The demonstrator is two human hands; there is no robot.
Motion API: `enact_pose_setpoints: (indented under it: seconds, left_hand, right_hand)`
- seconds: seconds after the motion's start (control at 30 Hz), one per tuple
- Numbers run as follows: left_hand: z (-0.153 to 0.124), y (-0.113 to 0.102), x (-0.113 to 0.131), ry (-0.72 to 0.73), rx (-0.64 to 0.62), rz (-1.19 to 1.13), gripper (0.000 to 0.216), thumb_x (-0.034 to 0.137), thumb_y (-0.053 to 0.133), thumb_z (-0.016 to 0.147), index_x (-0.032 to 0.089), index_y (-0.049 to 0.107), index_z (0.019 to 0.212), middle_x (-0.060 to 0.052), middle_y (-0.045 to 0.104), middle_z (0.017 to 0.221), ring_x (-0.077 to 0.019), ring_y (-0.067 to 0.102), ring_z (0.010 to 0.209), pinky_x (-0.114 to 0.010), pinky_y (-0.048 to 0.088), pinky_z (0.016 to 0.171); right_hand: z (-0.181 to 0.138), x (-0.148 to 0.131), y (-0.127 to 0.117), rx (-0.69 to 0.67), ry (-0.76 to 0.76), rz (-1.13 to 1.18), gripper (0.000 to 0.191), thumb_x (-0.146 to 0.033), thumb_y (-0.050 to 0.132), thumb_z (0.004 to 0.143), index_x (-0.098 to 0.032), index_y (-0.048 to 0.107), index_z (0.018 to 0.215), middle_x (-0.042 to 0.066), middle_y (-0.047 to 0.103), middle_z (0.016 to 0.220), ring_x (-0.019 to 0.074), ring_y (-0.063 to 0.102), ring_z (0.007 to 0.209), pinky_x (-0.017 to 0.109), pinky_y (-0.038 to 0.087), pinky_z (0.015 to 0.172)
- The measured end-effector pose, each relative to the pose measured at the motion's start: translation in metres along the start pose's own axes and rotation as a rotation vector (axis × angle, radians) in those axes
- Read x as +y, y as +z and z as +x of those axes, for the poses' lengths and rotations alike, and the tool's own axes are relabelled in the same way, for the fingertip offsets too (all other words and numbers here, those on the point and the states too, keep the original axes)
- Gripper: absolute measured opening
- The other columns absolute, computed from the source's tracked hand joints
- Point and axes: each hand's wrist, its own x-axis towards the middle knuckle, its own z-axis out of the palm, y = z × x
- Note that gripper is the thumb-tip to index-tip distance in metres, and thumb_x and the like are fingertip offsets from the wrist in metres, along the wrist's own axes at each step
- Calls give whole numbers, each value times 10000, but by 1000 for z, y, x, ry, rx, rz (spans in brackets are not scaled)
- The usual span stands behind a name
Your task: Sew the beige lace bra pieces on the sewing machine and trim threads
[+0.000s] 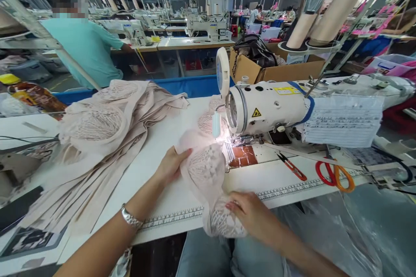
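Note:
A pale pink lace bra (205, 166) lies partly on the white table, its near cup hanging over the front edge. My left hand (172, 162) pinches the bra's left border, thumb on top and fingers underneath. My right hand (245, 210) grips the near cup, its thumb and fingers closed on the lace. The far side of the bra reaches the lit needle area of a white sewing machine (269, 106). More pink lace (209, 123) lies behind the needle. What the presser foot touches is hidden by glare.
Stacked pink bras (94, 125) cover the table's left part. Red-handled thread snips (292, 166) and orange-handled scissors (334, 175) lie right of the needle. A printed ruler (175, 216) runs along the front edge. Behind stand a cardboard box (276, 71) and thread cones (300, 30). A co-worker (81, 47) sits ahead left.

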Motion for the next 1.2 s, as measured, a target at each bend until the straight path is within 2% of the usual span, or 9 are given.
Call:
enact_pose_setpoints:
  seconds: [0.2, 0.27, 0.37, 0.43, 0.57, 0.73, 0.83, 1.0, 1.2]
  left_hand:
    - [11, -29, -7, 365, 476, 454, 399, 98, 623, 800, 141, 536, 1187, -159, 571, 1220, -327, 555, 1176, -536, 465, 1027]
    - [1, -14, -19, 714, 242, 803, 278, 76, 545, 876, 161, 595, 1136, -145, 593, 1208, -314, 524, 1222, -520, 430, 1071]
    - [-17, 28, -41, 1065, -651, 1179, 315, 102, 421, 1002, 188, 602, 1245, -116, 615, 1274, -261, 495, 1301, -452, 402, 1124]
    - [-23, 55, -54, 1078, -846, 1292, 360, 199, 465, 1035, 152, 507, 1390, -132, 501, 1446, -291, 360, 1416, -501, 293, 1195]
    - [-17, 84, -63, 1013, -719, 1395, 639, 406, 614, 972, 73, 401, 1474, -212, 365, 1527, -391, 273, 1442, -576, 280, 1178]
    - [9, 79, -55, 1113, -749, 1271, 481, 383, 634, 983, 105, 544, 1364, -166, 540, 1394, -306, 468, 1326, -450, 369, 1153]
    - [17, 81, -56, 1145, -730, 1248, 289, 248, 447, 1075, 95, 604, 1263, -121, 638, 1286, -225, 559, 1245, -364, 402, 1130]
    - [4, 92, -66, 1107, -593, 1424, 321, 269, 533, 1031, 68, 583, 1277, -187, 572, 1343, -358, 489, 1303, -531, 400, 1100]
    - [-5, 89, -60, 1040, -676, 1430, 526, 428, 643, 959, 153, 517, 1389, -222, 387, 1491, -439, 321, 1401, -730, 227, 1130]
  right_hand:
    - [-1, 16, -20, 8, 41, -273, 197, -100, 369, 921, -200, 480, 793, 22, 589, 693, 170, 503, 612, 290, 239, 582]
    - [3, 12, -30, -42, 19, -237, 209, -119, 363, 937, -205, 483, 789, 17, 599, 696, 169, 518, 618, 288, 247, 581]
    - [5, -1, -65, -127, -43, -202, 297, -264, 426, 993, -204, 470, 706, 8, 579, 663, 158, 515, 605, 286, 262, 576]
    - [5, -7, -95, -225, -79, -205, 346, -318, 523, 971, -202, 468, 650, -5, 557, 615, 142, 491, 568, 281, 266, 556]
    - [22, 7, -134, -121, -79, -462, 395, -290, 636, 897, -200, 450, 560, 1, 493, 524, 145, 444, 500, 302, 231, 526]
    - [68, 46, -95, 252, -94, -511, 56, -218, 541, 928, -194, 583, 900, 66, 662, 955, 204, 619, 825, 294, 401, 681]
    - [83, 61, -67, 468, -42, -460, 124, -165, 453, 942, -172, 576, 945, 98, 653, 964, 220, 618, 859, 319, 456, 739]
    - [82, 67, -61, 866, -74, -497, 250, -239, 376, 1001, -175, 591, 890, 145, 617, 945, 273, 588, 977, 397, 473, 875]
    - [86, 59, -53, 597, -140, -231, 177, -163, 504, 871, -177, 557, 1039, 81, 627, 968, 206, 598, 895, 322, 492, 837]
